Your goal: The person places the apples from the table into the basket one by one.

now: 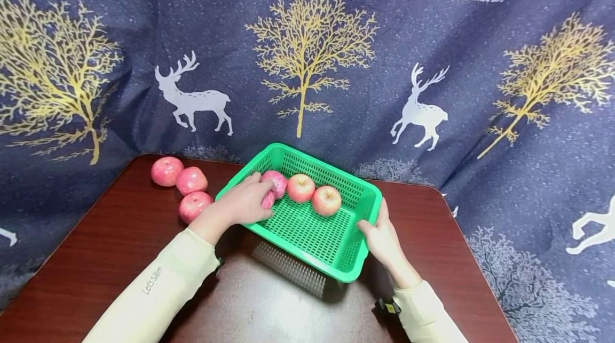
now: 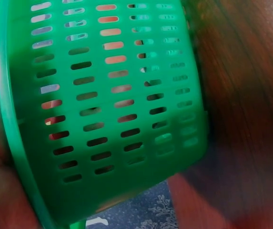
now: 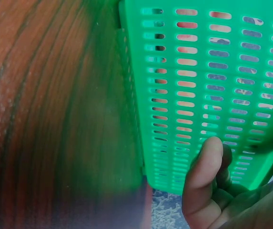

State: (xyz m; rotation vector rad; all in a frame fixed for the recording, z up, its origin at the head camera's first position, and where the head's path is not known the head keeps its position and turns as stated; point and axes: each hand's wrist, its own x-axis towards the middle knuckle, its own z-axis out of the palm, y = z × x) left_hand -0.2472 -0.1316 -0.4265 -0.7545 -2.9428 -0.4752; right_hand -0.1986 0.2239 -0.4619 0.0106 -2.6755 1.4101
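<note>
A green slotted plastic basket (image 1: 312, 249) stands askew on the table. My left hand (image 1: 247, 200) reaches over its left rim and grips a pinkish-red apple (image 1: 268, 200), mostly hidden by the fingers. Against that hand lies another pink apple (image 1: 276, 183). Two yellowish-red apples, a middle one (image 1: 301, 188) and a right one (image 1: 326, 201), sit farther along inside. My right hand (image 1: 381, 239) grips the basket's right end, thumb over the rim; the right wrist view shows curled fingers (image 3: 205, 176) outside the slotted wall. In the left wrist view, the palm (image 2: 0, 162) is beside the rim.
Three more apples lie left of the basket on the brown wooden table (image 1: 96, 257): a back one (image 1: 167, 171), a middle one (image 1: 192, 181) and a front one (image 1: 195, 206). Behind the table hangs a dark blue cloth (image 1: 336, 92) printed with deer and trees.
</note>
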